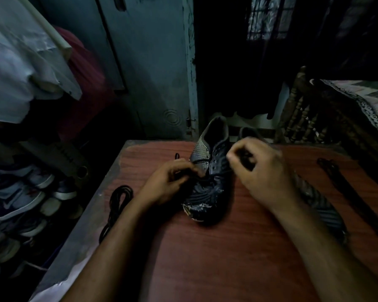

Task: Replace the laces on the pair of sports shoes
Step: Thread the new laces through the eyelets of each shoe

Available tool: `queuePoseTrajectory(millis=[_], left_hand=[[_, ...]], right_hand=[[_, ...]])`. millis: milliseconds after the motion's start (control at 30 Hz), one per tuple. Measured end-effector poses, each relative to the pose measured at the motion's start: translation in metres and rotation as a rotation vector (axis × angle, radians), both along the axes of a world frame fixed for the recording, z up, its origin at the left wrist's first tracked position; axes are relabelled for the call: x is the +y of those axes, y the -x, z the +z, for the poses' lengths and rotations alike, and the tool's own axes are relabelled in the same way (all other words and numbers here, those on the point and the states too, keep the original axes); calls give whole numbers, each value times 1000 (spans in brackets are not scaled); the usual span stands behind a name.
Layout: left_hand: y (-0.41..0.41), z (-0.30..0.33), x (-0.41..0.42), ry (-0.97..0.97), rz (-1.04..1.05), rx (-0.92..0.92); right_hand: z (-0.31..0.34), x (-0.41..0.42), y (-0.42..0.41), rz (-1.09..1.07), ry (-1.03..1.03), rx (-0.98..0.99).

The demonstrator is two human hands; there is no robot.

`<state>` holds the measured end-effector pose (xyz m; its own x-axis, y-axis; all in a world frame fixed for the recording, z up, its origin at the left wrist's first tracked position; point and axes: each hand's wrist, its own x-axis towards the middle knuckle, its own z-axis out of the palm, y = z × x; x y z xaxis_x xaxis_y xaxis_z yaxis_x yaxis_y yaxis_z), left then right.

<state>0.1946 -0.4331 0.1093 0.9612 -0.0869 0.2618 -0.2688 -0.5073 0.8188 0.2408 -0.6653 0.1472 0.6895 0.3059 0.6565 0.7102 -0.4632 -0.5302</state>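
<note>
With the worn dark sports shoe [207, 179] toe-toward-me on the reddish wooden table [216, 258], my left hand [168, 184] pinches its limp thin black lace [202, 161], best gripped near the stiff tip, while my right hand [260, 168] curls blurred, perhaps round the other end.

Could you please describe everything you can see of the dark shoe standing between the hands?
The dark sports shoe with pale striped side panel stands upright on the reddish wood-grain table, toe towards the camera, heel away. Its toe looks scuffed and whitish. Most eyelets look empty; a thin black lace crosses the lower ones. The left hand pinches that lace at the shoe's side; the right hand hovers curled over the other side.
</note>
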Motion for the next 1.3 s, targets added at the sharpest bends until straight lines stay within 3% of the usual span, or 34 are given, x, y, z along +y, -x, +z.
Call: queuePoseTrajectory(millis=[67, 133, 367, 600, 933, 1133, 1300], left_hand=[[1, 2, 0, 26, -8, 4], [1, 3, 0, 16, -4, 3], [3, 4, 1, 176, -104, 86], [-2, 3, -3, 81, 113, -99], [0, 3, 3, 9, 102, -80], [0, 3, -1, 110, 98, 2], [-1, 3, 0, 60, 98, -5]], right_hand=[[-6, 2, 0, 16, 324, 137], [-12, 5, 0, 33, 469, 203], [-12, 9, 5, -9, 471, 238], [-24, 17, 5, -40, 407, 294], [-27, 19, 7, -43, 349, 247], [-23, 16, 5, -64, 314, 240], [-24, 17, 5, -42, 325, 198]])
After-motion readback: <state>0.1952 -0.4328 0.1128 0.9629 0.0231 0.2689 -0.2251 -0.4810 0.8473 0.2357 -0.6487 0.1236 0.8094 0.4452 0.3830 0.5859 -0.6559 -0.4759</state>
